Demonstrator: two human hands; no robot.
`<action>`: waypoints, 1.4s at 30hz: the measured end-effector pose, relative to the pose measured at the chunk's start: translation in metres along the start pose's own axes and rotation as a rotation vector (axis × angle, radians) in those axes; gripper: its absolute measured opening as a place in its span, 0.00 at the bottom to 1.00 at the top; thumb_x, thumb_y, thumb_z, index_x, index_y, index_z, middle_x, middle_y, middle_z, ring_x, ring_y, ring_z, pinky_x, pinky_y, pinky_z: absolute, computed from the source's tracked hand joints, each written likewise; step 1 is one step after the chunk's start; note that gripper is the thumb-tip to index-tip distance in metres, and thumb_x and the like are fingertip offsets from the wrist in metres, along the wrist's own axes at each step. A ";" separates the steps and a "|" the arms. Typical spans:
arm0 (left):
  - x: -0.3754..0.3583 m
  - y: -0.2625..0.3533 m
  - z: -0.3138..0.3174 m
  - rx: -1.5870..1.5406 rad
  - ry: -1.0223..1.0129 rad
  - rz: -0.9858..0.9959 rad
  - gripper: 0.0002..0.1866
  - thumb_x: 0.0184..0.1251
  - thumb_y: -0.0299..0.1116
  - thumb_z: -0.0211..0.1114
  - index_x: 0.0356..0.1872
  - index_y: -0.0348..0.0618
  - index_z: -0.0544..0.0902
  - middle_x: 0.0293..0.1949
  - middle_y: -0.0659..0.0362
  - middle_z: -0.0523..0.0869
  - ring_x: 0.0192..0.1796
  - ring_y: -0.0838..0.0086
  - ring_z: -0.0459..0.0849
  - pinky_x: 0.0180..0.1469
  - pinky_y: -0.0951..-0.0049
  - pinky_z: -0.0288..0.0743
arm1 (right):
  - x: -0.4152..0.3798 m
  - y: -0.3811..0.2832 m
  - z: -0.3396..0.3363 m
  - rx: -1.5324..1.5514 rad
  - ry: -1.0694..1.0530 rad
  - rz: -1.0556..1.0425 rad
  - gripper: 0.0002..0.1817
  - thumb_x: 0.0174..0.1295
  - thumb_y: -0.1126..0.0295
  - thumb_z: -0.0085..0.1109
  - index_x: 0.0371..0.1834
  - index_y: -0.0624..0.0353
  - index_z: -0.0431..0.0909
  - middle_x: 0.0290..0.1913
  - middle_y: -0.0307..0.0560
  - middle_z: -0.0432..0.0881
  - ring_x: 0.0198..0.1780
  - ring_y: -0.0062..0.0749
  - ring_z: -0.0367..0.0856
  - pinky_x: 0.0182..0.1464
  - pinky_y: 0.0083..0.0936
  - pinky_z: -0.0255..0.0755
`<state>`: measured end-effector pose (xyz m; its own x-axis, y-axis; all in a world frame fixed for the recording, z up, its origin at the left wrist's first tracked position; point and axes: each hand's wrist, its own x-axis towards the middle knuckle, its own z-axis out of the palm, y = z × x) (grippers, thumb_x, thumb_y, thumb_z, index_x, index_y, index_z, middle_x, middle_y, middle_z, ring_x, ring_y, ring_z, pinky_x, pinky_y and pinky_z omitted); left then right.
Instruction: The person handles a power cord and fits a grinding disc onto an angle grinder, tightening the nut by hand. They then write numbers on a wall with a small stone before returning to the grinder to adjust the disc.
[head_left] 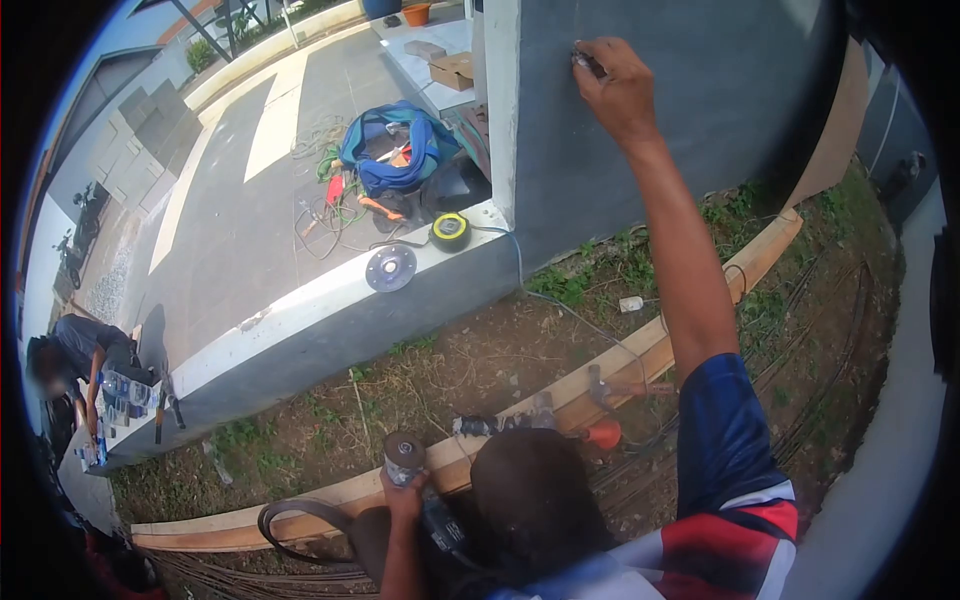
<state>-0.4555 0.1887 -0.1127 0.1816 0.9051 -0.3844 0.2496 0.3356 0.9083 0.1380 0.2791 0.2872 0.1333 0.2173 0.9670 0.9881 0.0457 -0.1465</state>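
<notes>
My right hand is raised against the grey wall, its fingers closed around a small dark and silvery thing whose kind I cannot make out. Low in the view, my left hand grips an angle grinder, its round disc facing up beside my bent knee. On the white ledge lie a flat metal disc with holes and a round yellow-and-black thing.
Long wooden planks cross the ground below the wall, with an orange-red object near them. A cable trails over the soil. Behind the ledge sits a blue tool bag. Another person crouches at far left near plastic bottles.
</notes>
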 end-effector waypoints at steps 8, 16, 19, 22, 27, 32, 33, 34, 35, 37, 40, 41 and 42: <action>-0.004 0.011 0.002 0.020 0.011 -0.016 0.39 0.53 0.25 0.76 0.67 0.36 0.67 0.55 0.55 0.80 0.54 0.70 0.80 0.57 0.67 0.76 | 0.021 0.017 0.001 0.034 0.143 0.006 0.10 0.60 0.74 0.69 0.45 0.59 0.89 0.41 0.44 0.88 0.35 0.26 0.87 0.39 0.22 0.80; 0.000 0.004 0.002 0.010 0.013 0.009 0.39 0.54 0.25 0.76 0.67 0.36 0.66 0.55 0.56 0.80 0.54 0.70 0.80 0.57 0.67 0.76 | 0.051 0.020 -0.012 0.024 0.063 -0.090 0.10 0.61 0.74 0.69 0.45 0.58 0.89 0.40 0.41 0.88 0.36 0.25 0.85 0.39 0.22 0.80; -0.006 0.008 0.001 0.002 0.008 -0.006 0.39 0.54 0.25 0.77 0.67 0.36 0.66 0.54 0.56 0.80 0.53 0.70 0.80 0.57 0.67 0.76 | 0.029 0.049 -0.013 -0.084 0.187 0.030 0.10 0.62 0.73 0.70 0.46 0.57 0.89 0.40 0.41 0.88 0.36 0.25 0.85 0.40 0.21 0.80; -0.003 0.015 0.004 -0.011 0.018 -0.007 0.39 0.54 0.24 0.76 0.67 0.36 0.66 0.54 0.56 0.80 0.53 0.70 0.80 0.57 0.67 0.76 | 0.011 0.036 -0.012 -0.065 0.034 -0.087 0.10 0.62 0.72 0.71 0.46 0.57 0.90 0.41 0.42 0.88 0.36 0.26 0.85 0.41 0.22 0.80; -0.001 0.008 0.001 -0.018 0.002 0.001 0.38 0.54 0.23 0.76 0.67 0.36 0.66 0.54 0.56 0.80 0.53 0.70 0.80 0.57 0.67 0.76 | 0.046 0.046 -0.031 -0.017 0.187 0.092 0.09 0.62 0.74 0.66 0.44 0.63 0.87 0.40 0.50 0.86 0.37 0.37 0.85 0.42 0.30 0.79; -0.001 0.003 0.001 -0.014 0.018 -0.005 0.38 0.54 0.23 0.76 0.67 0.36 0.67 0.54 0.56 0.80 0.54 0.69 0.80 0.57 0.67 0.75 | 0.047 0.064 -0.027 -0.169 0.183 0.005 0.09 0.63 0.70 0.69 0.45 0.58 0.90 0.41 0.43 0.87 0.37 0.29 0.87 0.41 0.24 0.81; 0.002 0.003 0.004 -0.017 0.019 0.000 0.38 0.54 0.23 0.76 0.67 0.36 0.67 0.55 0.56 0.80 0.54 0.69 0.80 0.58 0.67 0.75 | 0.043 0.067 -0.030 -0.189 0.160 -0.011 0.09 0.63 0.70 0.68 0.45 0.58 0.90 0.42 0.43 0.87 0.37 0.29 0.87 0.41 0.25 0.81; 0.003 0.001 0.004 -0.016 0.023 0.001 0.38 0.54 0.23 0.76 0.67 0.36 0.67 0.55 0.55 0.80 0.54 0.69 0.80 0.58 0.67 0.75 | 0.037 0.069 -0.031 -0.207 0.135 -0.021 0.09 0.64 0.70 0.68 0.45 0.59 0.90 0.42 0.44 0.87 0.37 0.29 0.87 0.41 0.25 0.81; 0.001 -0.001 0.001 -0.009 0.027 0.000 0.38 0.53 0.24 0.76 0.67 0.36 0.67 0.55 0.55 0.80 0.54 0.69 0.80 0.58 0.66 0.75 | 0.026 0.073 -0.030 -0.223 0.139 0.016 0.09 0.62 0.71 0.68 0.44 0.59 0.89 0.41 0.44 0.86 0.36 0.31 0.87 0.40 0.26 0.81; 0.000 -0.002 -0.002 -0.003 0.019 -0.008 0.39 0.53 0.24 0.76 0.67 0.36 0.67 0.55 0.55 0.80 0.53 0.69 0.80 0.58 0.66 0.75 | 0.014 0.076 -0.029 -0.256 0.149 0.078 0.10 0.58 0.74 0.68 0.43 0.60 0.89 0.39 0.46 0.86 0.36 0.34 0.87 0.40 0.28 0.81; 0.004 -0.004 -0.003 0.000 0.006 -0.010 0.39 0.53 0.25 0.77 0.67 0.36 0.67 0.55 0.55 0.80 0.54 0.69 0.80 0.58 0.67 0.75 | 0.018 0.075 -0.034 -0.108 0.098 0.063 0.10 0.62 0.73 0.69 0.45 0.61 0.89 0.41 0.42 0.86 0.36 0.29 0.87 0.39 0.26 0.80; 0.004 -0.005 -0.002 0.004 -0.001 -0.013 0.39 0.53 0.25 0.77 0.67 0.36 0.67 0.55 0.55 0.80 0.54 0.69 0.80 0.58 0.67 0.75 | 0.028 0.072 -0.037 -0.093 0.116 0.035 0.10 0.62 0.72 0.69 0.45 0.59 0.89 0.41 0.43 0.87 0.36 0.28 0.87 0.40 0.24 0.80; 0.003 -0.006 0.000 0.008 0.006 -0.013 0.39 0.53 0.25 0.77 0.67 0.36 0.67 0.55 0.55 0.80 0.54 0.69 0.80 0.58 0.67 0.75 | 0.046 0.070 -0.037 -0.076 0.131 0.007 0.09 0.62 0.72 0.70 0.45 0.58 0.90 0.42 0.43 0.87 0.37 0.28 0.88 0.41 0.23 0.80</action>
<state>-0.4568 0.1899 -0.1196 0.1728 0.9021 -0.3955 0.2595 0.3457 0.9018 0.2157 0.2566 0.3295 0.1445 0.0880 0.9856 0.9894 -0.0304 -0.1423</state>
